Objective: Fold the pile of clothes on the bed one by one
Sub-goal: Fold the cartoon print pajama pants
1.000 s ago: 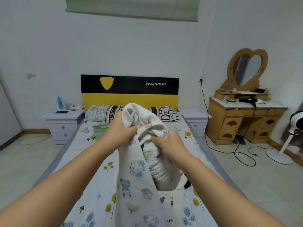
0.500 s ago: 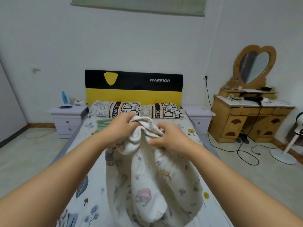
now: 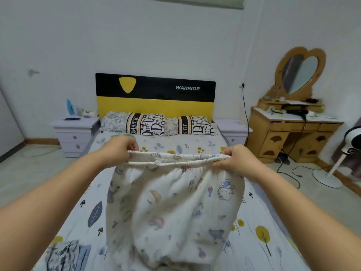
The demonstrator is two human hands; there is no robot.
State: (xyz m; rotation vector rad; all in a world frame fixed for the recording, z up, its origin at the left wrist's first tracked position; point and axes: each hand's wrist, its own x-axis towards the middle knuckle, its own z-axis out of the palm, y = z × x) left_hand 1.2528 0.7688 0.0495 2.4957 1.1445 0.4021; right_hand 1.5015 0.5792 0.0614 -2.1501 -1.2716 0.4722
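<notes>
Presently the step in hand is the spreading of one garment before folding — a judgement from how it is held. Both hands hold the pants (image 3: 172, 208), a white cartoon-print garment with an elastic waistband (image 3: 175, 160), up above the bed (image 3: 259, 218).

Hand state:
- Left hand (image 3: 119, 148): fingers curled, pinching the left end of the waistband.
- Right hand (image 3: 235, 158): fingers curled, pinching the right end of the waistband.
- The waistband runs taut and nearly level between the two hands; both of its layers show as parallel ridges.

Position of the garment, relative to the bed:
- The pants hang from the waistband over the middle of the bed, toward its foot end.
- The body of the garment billows and is blurred. The lower part appears to bunch against the sheet; whether the legs lie straight or tangled cannot be told.
- The pillows (image 3: 160, 125) lie at the head end, well apart from the pants.
- A second, dark-patterned garment (image 3: 64, 255) lies on the bed at the left near corner, just beside the hanging pants — probably part of the remaining pile.

Next move, as judged:
- Lower the pants flat onto the sheet, waistband kept stretched so the cloth lands without creases.
- Then bring one leg over the other and fold along the length.
- Care is needed to place the pants beside the dark-patterned garment, not over it.

Most of the pile is out of view, so progress cannot be judged beyond this one item.
</notes>
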